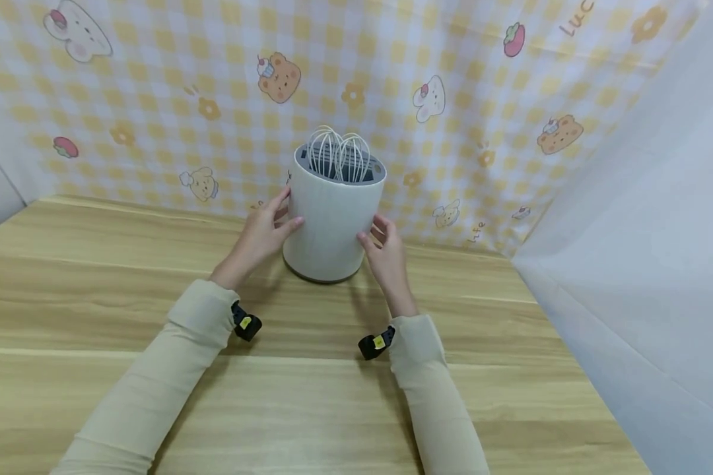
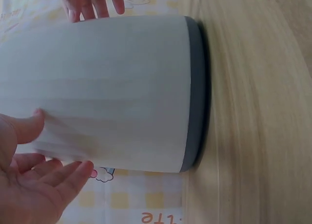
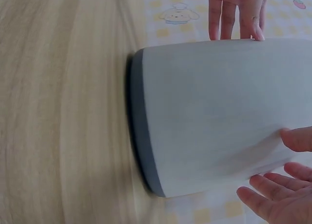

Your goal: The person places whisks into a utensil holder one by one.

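A white oval knife block [image 1: 331,227] with a grey slotted top and a dark base stands upright on the table near the back. Two pale whisks [image 1: 327,155] poke out of its top, wire loops up; their handles are hidden inside. My left hand [image 1: 267,227] holds the block's left side, thumb on the front and fingers round the side. On the opposite side my right hand [image 1: 386,254] holds it lower down, thumb on the front. In the left wrist view, the left thumb [image 2: 30,128] touches the white wall; the right thumb [image 3: 297,139] does so in the right wrist view.
Wood-grain table [image 1: 261,409] lies under the block and both forearms. Close behind hangs a yellow checked cloth [image 1: 226,86] with cartoon prints. A plain white sheet [image 1: 642,231] borders the table on the right. Small black cameras [image 1: 246,323] are strapped at both wrists.
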Demonstrator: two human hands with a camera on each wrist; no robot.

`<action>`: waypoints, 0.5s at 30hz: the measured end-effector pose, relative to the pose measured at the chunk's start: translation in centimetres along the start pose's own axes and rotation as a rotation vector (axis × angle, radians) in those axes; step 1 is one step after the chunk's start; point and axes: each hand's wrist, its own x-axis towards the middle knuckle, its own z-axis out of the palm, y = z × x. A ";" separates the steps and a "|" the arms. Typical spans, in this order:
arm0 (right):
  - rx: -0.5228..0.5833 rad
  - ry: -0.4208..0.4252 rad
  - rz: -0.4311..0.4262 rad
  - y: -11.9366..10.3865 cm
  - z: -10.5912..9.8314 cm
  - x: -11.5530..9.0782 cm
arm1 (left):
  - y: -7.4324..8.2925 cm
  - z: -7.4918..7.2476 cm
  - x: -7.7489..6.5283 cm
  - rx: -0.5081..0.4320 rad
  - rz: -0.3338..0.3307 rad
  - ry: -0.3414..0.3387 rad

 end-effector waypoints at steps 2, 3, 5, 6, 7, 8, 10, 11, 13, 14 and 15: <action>-0.009 0.000 0.005 0.0 0.1 0.0 | 0.0 0.1 0.0 0.013 -0.004 0.009; -0.015 -0.001 0.008 0.1 0.1 0.0 | 0.0 0.2 0.1 0.019 -0.006 0.014; -0.022 0.002 0.011 0.1 0.1 0.0 | 0.0 0.2 0.1 0.027 -0.015 0.018; -0.025 0.002 0.011 0.1 0.1 0.0 | 0.0 0.3 0.2 0.031 -0.017 0.019; -0.030 0.002 0.011 0.2 0.1 0.0 | 0.0 0.2 0.1 0.034 -0.018 0.018; -0.034 0.001 0.010 0.2 0.1 0.0 | -0.1 0.2 0.1 0.039 -0.015 0.017; -0.043 0.001 0.014 0.2 0.1 0.0 | -0.1 0.1 0.1 0.051 -0.015 0.011; -0.051 -0.002 0.017 0.1 0.0 0.0 | -0.1 -0.1 0.0 0.057 -0.015 0.005; -0.071 -0.006 0.020 0.1 -0.3 0.0 | 0.1 -0.6 -0.3 0.071 -0.013 0.004; -0.082 -0.004 0.021 0.0 -0.5 -0.1 | 0.3 -0.9 -0.4 0.079 -0.012 0.014; -0.087 -0.003 0.023 -0.1 -0.8 -0.1 | 0.6 -1.3 -0.5 0.083 -0.007 0.030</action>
